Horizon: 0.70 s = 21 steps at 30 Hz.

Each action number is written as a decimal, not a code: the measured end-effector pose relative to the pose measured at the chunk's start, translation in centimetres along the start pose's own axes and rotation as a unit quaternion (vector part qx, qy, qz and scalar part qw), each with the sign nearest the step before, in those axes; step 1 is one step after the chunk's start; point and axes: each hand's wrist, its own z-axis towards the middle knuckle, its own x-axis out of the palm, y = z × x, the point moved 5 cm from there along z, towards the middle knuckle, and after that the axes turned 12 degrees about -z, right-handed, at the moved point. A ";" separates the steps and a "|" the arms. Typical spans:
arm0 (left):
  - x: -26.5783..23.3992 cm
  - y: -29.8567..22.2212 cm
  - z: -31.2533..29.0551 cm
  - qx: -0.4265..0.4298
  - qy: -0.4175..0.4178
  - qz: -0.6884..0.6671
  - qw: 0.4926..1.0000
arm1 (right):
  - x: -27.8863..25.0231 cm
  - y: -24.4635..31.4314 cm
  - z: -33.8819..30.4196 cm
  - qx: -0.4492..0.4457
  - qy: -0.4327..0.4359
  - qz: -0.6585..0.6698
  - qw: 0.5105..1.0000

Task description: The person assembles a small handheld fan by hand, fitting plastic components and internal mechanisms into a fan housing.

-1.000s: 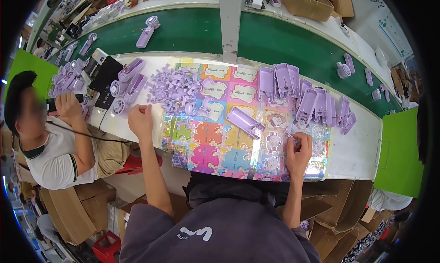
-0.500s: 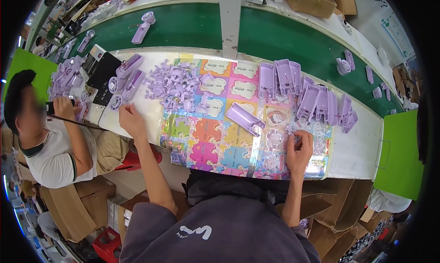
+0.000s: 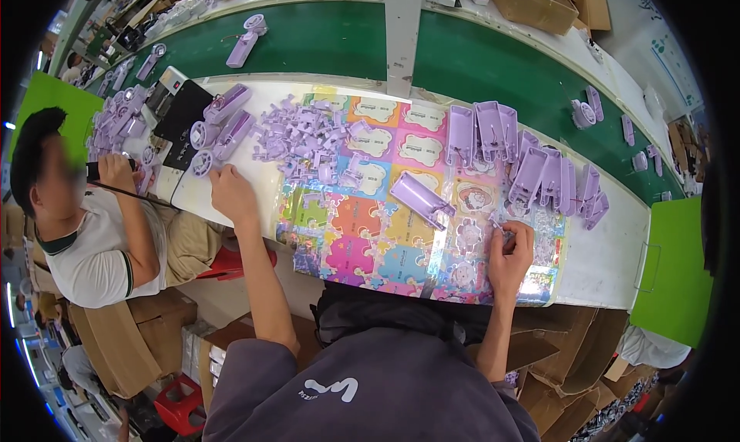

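Note:
My left hand (image 3: pixel 233 197) has its fingers drawn together beside the round end of a light purple fan-shaped part (image 3: pixel 202 163); whether they touch it or hold something small, I cannot make out. Just beyond lie more of these parts with long handles (image 3: pixel 233 134). My right hand (image 3: pixel 512 255) pinches a small light purple plastic piece (image 3: pixel 497 225), low over the colourful printed sheet (image 3: pixel 357 253). A single purple trough-shaped housing (image 3: pixel 418 197) lies tilted on the sheet, left of that hand. A heap of small purple pieces (image 3: pixel 304 140) sits left of the middle.
Several purple housings (image 3: pixel 532 172) stand grouped at the right. Behind the table runs a green conveyor belt (image 3: pixel 331 53) carrying scattered purple parts, with a pale post (image 3: pixel 402 41) in front. A co-worker (image 3: pixel 92 234) sits at the left, close to a black mat (image 3: pixel 189 118).
My left hand has moved slightly up, closer to the round end of the fan-shaped part. The right hand keeps its small piece. The whole view has shifted a little.

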 end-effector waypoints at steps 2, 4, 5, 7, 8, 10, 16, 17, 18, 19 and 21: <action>0.1 -0.4 0.2 0.013 0.010 0.020 1.000 | 0.0 -0.1 0.1 0.003 0.000 0.001 1.000; 0.4 -0.8 0.5 0.040 0.021 0.074 0.996 | -0.1 0.0 0.1 0.006 -0.003 0.002 1.000; 0.6 -1.0 0.6 0.042 0.020 0.070 0.996 | -0.1 0.1 0.1 0.001 -0.001 0.002 1.000; 0.6 -1.2 0.6 0.052 0.037 0.070 0.996 | -0.2 0.2 0.1 0.000 0.000 0.003 1.000; 0.2 -1.6 0.5 0.065 0.033 0.057 0.996 | -0.3 0.2 0.1 0.001 -0.006 0.001 1.000; 0.5 -1.5 0.8 0.058 0.042 0.060 0.996 | -0.3 0.3 0.1 0.003 0.001 0.002 1.000; 1.1 -1.6 1.5 0.054 0.051 0.108 0.991 | -0.4 0.0 -0.1 0.009 0.000 -0.002 1.000; 1.0 -1.7 1.5 0.073 0.048 0.086 0.992 | -0.4 -0.1 0.0 0.012 -0.001 -0.001 1.000; 1.1 -1.9 1.5 0.092 0.046 0.063 0.993 | -0.4 -0.1 0.1 0.015 -0.002 0.000 1.000; 1.1 -2.1 1.8 0.098 0.032 0.014 0.995 | -0.4 -0.2 0.2 0.019 -0.008 -0.003 1.000; 1.1 -5.8 4.1 0.123 0.052 -0.053 0.990 | -0.2 -0.2 0.2 0.016 -0.004 -0.006 1.000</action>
